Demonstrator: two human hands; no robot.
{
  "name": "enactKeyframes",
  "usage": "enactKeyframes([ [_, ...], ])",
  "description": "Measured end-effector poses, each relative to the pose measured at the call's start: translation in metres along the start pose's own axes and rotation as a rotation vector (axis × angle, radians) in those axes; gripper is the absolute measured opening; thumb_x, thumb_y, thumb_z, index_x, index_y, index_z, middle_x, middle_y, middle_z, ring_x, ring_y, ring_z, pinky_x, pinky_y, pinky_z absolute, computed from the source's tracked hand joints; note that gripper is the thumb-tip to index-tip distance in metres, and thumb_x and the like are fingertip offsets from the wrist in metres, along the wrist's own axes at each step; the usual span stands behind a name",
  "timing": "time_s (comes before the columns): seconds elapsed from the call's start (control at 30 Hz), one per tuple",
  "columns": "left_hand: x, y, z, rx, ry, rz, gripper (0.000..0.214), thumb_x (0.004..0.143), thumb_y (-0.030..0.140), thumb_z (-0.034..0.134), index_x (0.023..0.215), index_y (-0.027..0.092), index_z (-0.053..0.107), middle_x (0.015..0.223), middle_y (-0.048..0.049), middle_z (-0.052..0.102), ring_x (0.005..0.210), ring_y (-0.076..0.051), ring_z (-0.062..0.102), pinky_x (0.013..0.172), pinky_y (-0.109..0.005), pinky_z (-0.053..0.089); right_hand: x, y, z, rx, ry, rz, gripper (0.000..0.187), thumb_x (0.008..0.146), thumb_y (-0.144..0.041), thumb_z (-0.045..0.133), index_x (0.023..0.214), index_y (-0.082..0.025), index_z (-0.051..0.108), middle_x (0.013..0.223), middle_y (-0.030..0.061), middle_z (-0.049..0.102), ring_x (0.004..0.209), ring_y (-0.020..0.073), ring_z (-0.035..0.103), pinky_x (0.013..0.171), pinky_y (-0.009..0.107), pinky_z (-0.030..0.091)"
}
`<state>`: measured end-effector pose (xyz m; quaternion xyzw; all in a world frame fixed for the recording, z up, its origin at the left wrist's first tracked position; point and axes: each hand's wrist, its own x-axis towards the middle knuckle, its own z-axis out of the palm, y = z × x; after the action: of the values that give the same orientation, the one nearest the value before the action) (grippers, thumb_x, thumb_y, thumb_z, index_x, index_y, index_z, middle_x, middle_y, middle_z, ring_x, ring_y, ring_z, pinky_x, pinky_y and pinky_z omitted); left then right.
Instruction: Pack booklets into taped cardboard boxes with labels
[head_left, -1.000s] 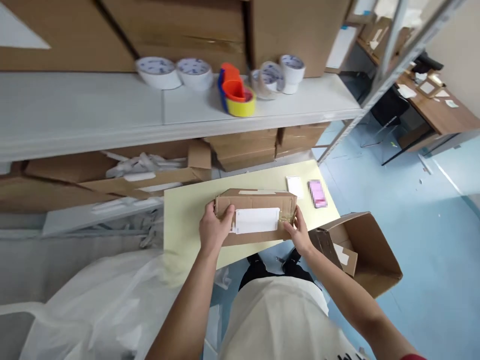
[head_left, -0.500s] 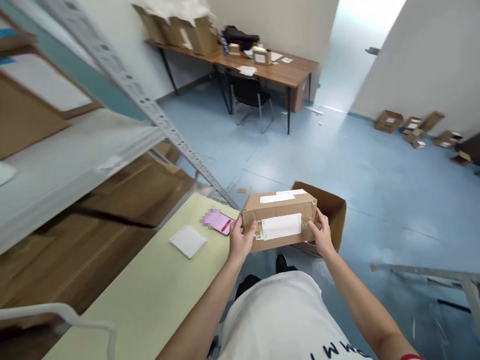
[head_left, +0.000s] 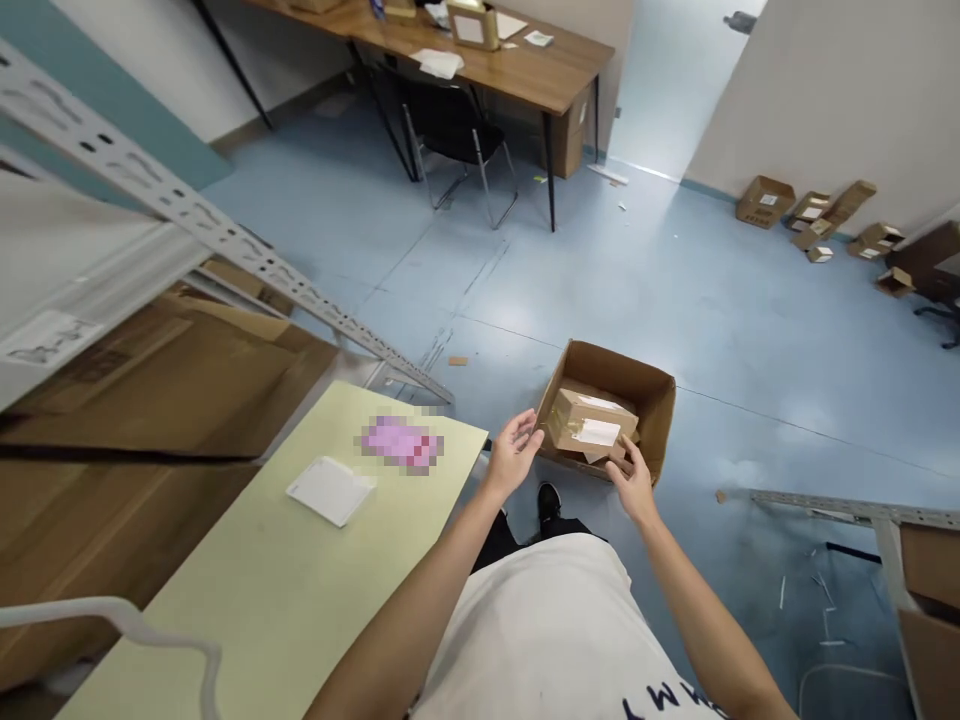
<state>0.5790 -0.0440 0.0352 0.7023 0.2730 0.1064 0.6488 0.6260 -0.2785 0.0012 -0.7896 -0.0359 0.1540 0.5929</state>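
A taped cardboard parcel (head_left: 574, 412) with white labels lies inside a larger open cardboard box (head_left: 656, 405) on the floor. My left hand (head_left: 514, 452) is at the left of the big box, fingers apart and nothing in them. Over the box's near right side, my right hand (head_left: 631, 478) is also empty, its fingers spread close to the parcel; whether a fingertip touches it I cannot tell. To my left, a stack of white paper labels (head_left: 331, 490) and a pixelated pink item (head_left: 403, 442) rest on the pale yellow tabletop (head_left: 300, 590).
A metal shelf post (head_left: 247, 250) slants beside large cartons (head_left: 150, 400) at left. Ahead are a black chair (head_left: 454, 125) and a wooden desk (head_left: 540, 75). Several small boxes (head_left: 765, 202) lie by the right wall. A metal frame (head_left: 840, 508) stands at lower right.
The parcel has gone from between both hands down into the open box, and both hands have let go of it. My view has tilted further down.
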Motion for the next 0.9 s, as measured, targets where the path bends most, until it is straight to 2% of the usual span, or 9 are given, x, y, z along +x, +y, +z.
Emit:
enactKeyframes([
  [0.1, -0.024, -0.013, -0.04, 0.007, 0.139, -0.085, 0.045, 0.075, 0.047, 0.063, 0.108, 0.015, 0.063, 0.115, -0.014, 0.069, 0.108, -0.025, 0.066, 0.095, -0.044, 0.053, -0.001, 0.0, 0.02, -0.013, -0.125, 0.02, 0.068, 0.081, -0.05, 0.06, 0.14, -0.02, 0.043, 0.134, 0.0185, 0.057, 0.094, 0.025, 0.07, 0.086, 0.046, 0.056],
  [0.27, -0.084, -0.038, -0.107, -0.007, 0.384, -0.19, 0.051, 0.069, 0.056, 0.063, 0.1, 0.015, 0.064, 0.101, -0.0134, 0.073, 0.092, -0.025, 0.071, 0.084, -0.04, 0.057, -0.002, -0.01, 0.069, -0.047, -0.354, -0.01, 0.065, 0.079, -0.049, 0.06, 0.134, -0.016, 0.048, 0.108, 0.0133, 0.069, 0.076, 0.0205, 0.069, 0.076, 0.042, 0.058],
  [0.37, -0.131, -0.054, -0.141, -0.037, 0.508, -0.244, 0.055, 0.066, 0.06, 0.064, 0.097, 0.014, 0.065, 0.094, -0.0125, 0.073, 0.085, -0.024, 0.072, 0.079, -0.04, 0.058, -0.01, -0.019, 0.113, -0.149, -0.493, -0.087, 0.058, 0.081, -0.048, 0.055, 0.129, -0.015, 0.052, 0.097, 0.0103, 0.071, 0.073, 0.0201, 0.068, 0.073, 0.04, 0.058],
  [0.5, -0.197, -0.084, -0.181, -0.079, 0.691, -0.334, 0.055, 0.063, 0.062, 0.065, 0.093, 0.016, 0.067, 0.091, -0.0122, 0.073, 0.08, -0.024, 0.071, 0.075, -0.039, 0.058, -0.032, -0.031, 0.185, -0.312, -0.726, -0.201, 0.05, 0.081, -0.042, 0.053, 0.124, -0.015, 0.056, 0.091, 0.0093, 0.072, 0.07, 0.0206, 0.067, 0.069, 0.038, 0.057],
  [0.6, -0.242, -0.108, -0.202, -0.089, 0.793, -0.425, 0.058, 0.061, 0.064, 0.064, 0.091, 0.015, 0.067, 0.092, -0.014, 0.073, 0.081, -0.025, 0.071, 0.077, -0.04, 0.058, -0.049, -0.039, 0.237, -0.492, -0.883, -0.246, 0.051, 0.08, -0.033, 0.053, 0.129, -0.017, 0.054, 0.094, 0.0079, 0.073, 0.071, 0.0207, 0.068, 0.072, 0.037, 0.056],
  [0.7, -0.273, -0.125, -0.213, -0.109, 0.82, -0.524, 0.06, 0.06, 0.065, 0.062, 0.092, 0.014, 0.067, 0.095, -0.0154, 0.072, 0.081, -0.026, 0.071, 0.076, -0.041, 0.058, -0.056, -0.049, 0.282, -0.707, -0.917, -0.283, 0.057, 0.081, -0.026, 0.054, 0.137, -0.018, 0.048, 0.096, 0.007, 0.073, 0.082, 0.0234, 0.068, 0.082, 0.039, 0.052],
  [0.8, -0.289, -0.132, -0.22, -0.132, 0.806, -0.58, 0.059, 0.059, 0.065, 0.063, 0.092, 0.016, 0.067, 0.094, -0.0137, 0.073, 0.081, -0.026, 0.071, 0.075, -0.04, 0.058, -0.051, -0.057, 0.319, -0.857, -0.935, -0.263, 0.064, 0.083, -0.025, 0.054, 0.145, -0.017, 0.038, 0.096, 0.0073, 0.073, 0.091, 0.0254, 0.068, 0.084, 0.037, 0.049],
  [0.9, -0.291, -0.137, -0.225, -0.133, 0.826, -0.602, 0.056, 0.061, 0.064, 0.063, 0.092, 0.018, 0.067, 0.093, -0.0113, 0.073, 0.081, -0.025, 0.071, 0.076, -0.037, 0.058, -0.038, -0.059, 0.35, -0.954, -0.941, -0.197, 0.07, 0.085, -0.026, 0.053, 0.15, -0.014, 0.028, 0.097, 0.0083, 0.073, 0.092, 0.0244, 0.068, 0.078, 0.032, 0.049],
])
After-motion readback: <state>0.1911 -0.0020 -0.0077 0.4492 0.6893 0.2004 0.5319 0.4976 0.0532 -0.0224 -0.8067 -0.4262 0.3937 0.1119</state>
